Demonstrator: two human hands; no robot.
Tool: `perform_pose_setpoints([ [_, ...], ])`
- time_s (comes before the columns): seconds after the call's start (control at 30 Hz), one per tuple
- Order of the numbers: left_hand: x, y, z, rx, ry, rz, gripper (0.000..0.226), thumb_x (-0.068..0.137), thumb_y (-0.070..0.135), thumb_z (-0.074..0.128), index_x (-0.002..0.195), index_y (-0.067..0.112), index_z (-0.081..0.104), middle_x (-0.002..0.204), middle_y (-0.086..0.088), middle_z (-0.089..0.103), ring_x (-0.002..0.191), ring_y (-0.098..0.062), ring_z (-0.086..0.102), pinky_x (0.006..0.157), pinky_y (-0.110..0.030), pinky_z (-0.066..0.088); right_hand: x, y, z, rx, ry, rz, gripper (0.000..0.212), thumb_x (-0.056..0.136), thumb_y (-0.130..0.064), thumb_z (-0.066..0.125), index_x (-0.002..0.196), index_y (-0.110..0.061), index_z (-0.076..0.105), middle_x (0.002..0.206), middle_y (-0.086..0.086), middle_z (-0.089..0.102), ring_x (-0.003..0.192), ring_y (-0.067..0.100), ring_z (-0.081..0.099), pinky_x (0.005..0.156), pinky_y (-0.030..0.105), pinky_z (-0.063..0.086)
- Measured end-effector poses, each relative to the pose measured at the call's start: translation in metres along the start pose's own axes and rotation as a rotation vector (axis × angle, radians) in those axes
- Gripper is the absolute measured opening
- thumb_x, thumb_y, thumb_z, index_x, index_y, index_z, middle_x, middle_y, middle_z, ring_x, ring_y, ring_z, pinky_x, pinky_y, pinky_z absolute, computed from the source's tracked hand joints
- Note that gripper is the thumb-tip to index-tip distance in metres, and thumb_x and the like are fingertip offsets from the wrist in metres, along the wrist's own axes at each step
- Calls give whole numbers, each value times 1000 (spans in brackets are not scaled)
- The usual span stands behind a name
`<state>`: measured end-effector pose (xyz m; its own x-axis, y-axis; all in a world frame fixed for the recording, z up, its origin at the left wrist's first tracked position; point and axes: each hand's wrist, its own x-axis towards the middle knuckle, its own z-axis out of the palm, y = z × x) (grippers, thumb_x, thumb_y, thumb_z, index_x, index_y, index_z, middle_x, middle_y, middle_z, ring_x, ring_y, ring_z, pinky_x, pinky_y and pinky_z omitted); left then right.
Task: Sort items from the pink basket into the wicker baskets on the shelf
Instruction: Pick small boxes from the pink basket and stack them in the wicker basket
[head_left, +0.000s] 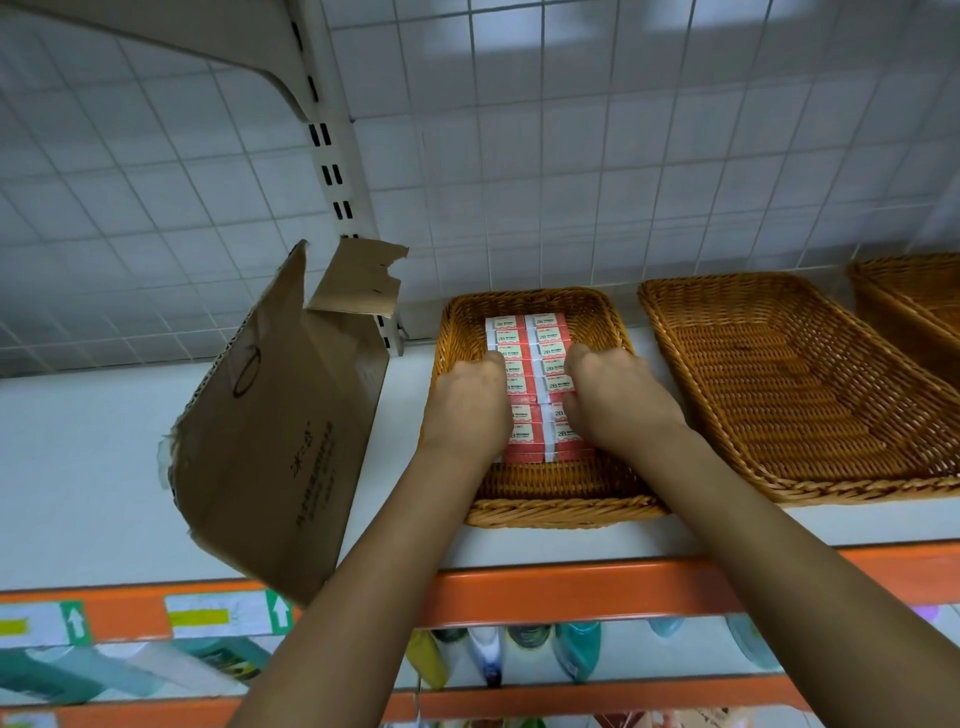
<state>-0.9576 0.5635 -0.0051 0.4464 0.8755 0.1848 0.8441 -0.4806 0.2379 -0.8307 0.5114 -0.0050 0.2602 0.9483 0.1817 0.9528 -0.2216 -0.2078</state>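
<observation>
Cardboard flap (280, 415) leans torn and tilted on the white shelf (93, 467) at the far left, just beside the first wicker basket (561, 512). Inside that basket your left hand (467, 410) and right hand (618, 402) curl their fingers down over the outer edges of the 2B boxes (530, 358), clasping the two rows from both sides, probably to square them up and pack them tight. Right of it lies the second wicker basket (779, 389), likely meant for another kind of item, and a third basket (914, 291) shows at the edge. Your pink basket is out of view.
</observation>
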Motion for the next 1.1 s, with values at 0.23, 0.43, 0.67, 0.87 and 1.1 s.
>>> perform_pose_setpoints([
  [0.23, 0, 1, 1, 26, -20, -18, 45, 96, 27, 53, 135, 10, 37, 121, -14, 56, 106, -29, 57, 84, -36, 51, -1, -1, 0, -24, 8, -8, 27, 92, -15, 51, 117, -6, 48, 107, 14, 61, 96, 32, 59, 71, 36, 49],
  [0.43, -1, 3, 0, 26, -19, -17, 38, 97, 21, 51, 132, 10, 41, 119, -14, 58, 103, -29, 59, 81, -36, 52, -2, -1, 0, -8, 15, -14, 27, 92, -17, 52, 116, -6, 48, 106, 13, 62, 94, 31, 61, 72, 37, 52],
  [0.67, -3, 4, -4, 3, -41, -30, 43, 96, 27, 51, 134, 10, 37, 123, -15, 55, 108, -30, 56, 85, -36, 51, -1, -1, -1, 3, 20, -13, 21, 93, -17, 52, 111, -6, 48, 104, 13, 62, 90, 30, 61, 69, 34, 50],
  [0.87, -4, 5, -5, 0, -35, -21, 41, 96, 26, 52, 132, 10, 42, 122, -13, 56, 106, -28, 58, 83, -35, 52, 0, 1, 1, 1, 20, -32, 21, 95, -17, 50, 113, -6, 50, 106, 12, 62, 91, 27, 61, 67, 30, 45],
  [1.1, -2, 3, -3, 10, -35, -16, 42, 95, 26, 54, 132, 11, 42, 123, -13, 56, 106, -28, 58, 84, -35, 52, 0, 1, -1, 2, 11, -38, 24, 96, -15, 48, 118, -5, 48, 110, 13, 62, 95, 28, 62, 69, 29, 47],
])
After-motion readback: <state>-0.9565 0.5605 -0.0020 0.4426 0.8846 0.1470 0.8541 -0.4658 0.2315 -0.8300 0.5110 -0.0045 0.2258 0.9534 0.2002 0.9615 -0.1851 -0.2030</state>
